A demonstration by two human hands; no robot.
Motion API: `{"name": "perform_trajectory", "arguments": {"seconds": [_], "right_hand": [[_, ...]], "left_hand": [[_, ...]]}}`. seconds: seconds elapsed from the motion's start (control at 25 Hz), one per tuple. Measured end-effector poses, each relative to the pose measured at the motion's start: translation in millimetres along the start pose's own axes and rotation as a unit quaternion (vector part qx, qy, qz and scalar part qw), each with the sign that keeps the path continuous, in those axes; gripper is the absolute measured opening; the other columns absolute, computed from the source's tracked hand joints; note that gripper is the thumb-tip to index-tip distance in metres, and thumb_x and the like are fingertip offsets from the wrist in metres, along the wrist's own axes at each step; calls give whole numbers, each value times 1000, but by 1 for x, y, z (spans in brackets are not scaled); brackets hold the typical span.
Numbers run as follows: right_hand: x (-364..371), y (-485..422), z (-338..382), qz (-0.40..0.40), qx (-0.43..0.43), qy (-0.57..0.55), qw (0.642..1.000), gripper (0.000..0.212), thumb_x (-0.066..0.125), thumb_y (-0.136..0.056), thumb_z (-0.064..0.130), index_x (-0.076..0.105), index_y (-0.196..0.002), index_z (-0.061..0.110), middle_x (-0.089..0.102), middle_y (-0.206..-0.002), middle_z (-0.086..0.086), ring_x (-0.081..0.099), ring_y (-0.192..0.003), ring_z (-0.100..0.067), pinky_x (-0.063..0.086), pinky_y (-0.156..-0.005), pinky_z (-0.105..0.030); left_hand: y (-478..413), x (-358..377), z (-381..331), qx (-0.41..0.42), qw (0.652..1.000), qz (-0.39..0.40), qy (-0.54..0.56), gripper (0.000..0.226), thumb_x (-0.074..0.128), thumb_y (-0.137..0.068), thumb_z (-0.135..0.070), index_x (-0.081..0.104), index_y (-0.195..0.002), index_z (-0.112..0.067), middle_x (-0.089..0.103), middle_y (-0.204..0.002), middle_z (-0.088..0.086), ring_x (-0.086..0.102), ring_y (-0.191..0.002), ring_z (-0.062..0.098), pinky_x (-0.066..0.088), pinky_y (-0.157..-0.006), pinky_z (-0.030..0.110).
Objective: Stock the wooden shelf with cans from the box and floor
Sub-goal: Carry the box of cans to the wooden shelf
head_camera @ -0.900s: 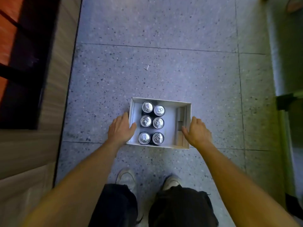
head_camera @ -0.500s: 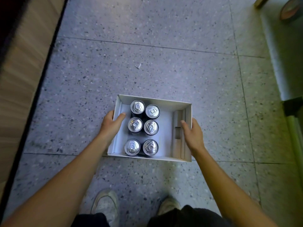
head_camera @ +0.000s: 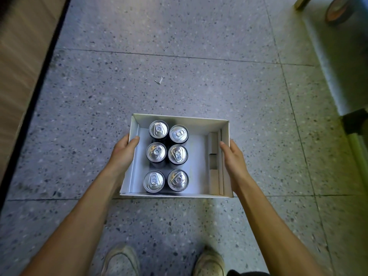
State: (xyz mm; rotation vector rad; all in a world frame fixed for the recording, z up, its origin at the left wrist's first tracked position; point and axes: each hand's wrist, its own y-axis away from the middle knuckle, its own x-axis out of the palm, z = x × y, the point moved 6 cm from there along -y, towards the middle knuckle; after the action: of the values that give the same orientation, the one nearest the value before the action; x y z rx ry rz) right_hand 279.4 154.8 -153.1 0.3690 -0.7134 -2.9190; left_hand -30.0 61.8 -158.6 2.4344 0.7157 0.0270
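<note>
Cans (head_camera: 166,156), six of them upright with silver tops, stand in two columns in the left half of an open white box (head_camera: 180,118) held above the speckled floor (head_camera: 199,86). At far left runs a wooden panel (head_camera: 22,56). The left hand (head_camera: 124,152) clamps the box's left wall, thumb hooked inside. Folded cardboard inserts (head_camera: 214,162) line the box's right side. The right hand (head_camera: 233,158) grips the right wall, thumb over the rim. Two shoes (head_camera: 121,259) show at the near edge.

Single head view, looking steeply down — floor (head_camera: 199,56) below, box (head_camera: 179,117) near; shoes (head_camera: 121,261) at bottom edge
</note>
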Motion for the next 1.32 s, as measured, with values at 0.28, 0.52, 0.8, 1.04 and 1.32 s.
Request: {"name": "perform_trajectory", "arguments": {"seconds": [0.28, 0.52, 0.8, 1.04, 1.32], "right_hand": [[-11, 8, 33, 2, 0, -3, 1000, 27, 51, -103, 26, 64, -114, 47, 65, -101, 43, 55, -93, 28, 41, -69, 2], [-37, 48, 133, 6, 7, -8, 1000, 33, 51, -100, 28, 65, -108, 57, 66, -105, 40, 56, -93, 26, 42, -73, -6], [-93, 166, 350, -19, 31, -14, 999, 34, 52, -99, 29, 54, -100, 63, 49, -75, 61, 45, -73, 40, 32, -71, -10], [-140, 260, 542, -19, 18, -42, 999, 22, 53, -99, 27, 53, -104, 48, 53, -73, 55, 48, -70, 36, 40, -59, 0], [-179, 315, 705, 9, -12, -59, 998, 26, 52, -97, 25, 64, -96, 48, 60, -77, 49, 52, -72, 33, 41, -55, 0]], "left_hand": [[14, -2, -23, -15, 1000, 5, 20, 22, 53, -102, -29, 73, -109, -24, 76, -112, 8, 71, -103, 30, 54, -98, 51], [65, -12, -130, -15, 1000, 10, 13, 20, 54, -101, -30, 73, -105, -24, 78, -91, -2, 72, -84, 21, 58, -78, 36], [197, -42, -339, -45, 999, 21, 19, 20, 57, -99, -32, 75, -98, -24, 78, -89, 1, 73, -77, 19, 58, -70, 33], [310, -74, -535, -20, 999, 23, 15, 25, 60, -96, -36, 80, -82, -40, 80, -83, -7, 75, -74, 13, 59, -82, 39], [395, -85, -699, 24, 999, 29, 14, 28, 57, -99, -33, 70, -120, -19, 71, -126, 11, 61, -125, 35, 41, -113, 57]]}}
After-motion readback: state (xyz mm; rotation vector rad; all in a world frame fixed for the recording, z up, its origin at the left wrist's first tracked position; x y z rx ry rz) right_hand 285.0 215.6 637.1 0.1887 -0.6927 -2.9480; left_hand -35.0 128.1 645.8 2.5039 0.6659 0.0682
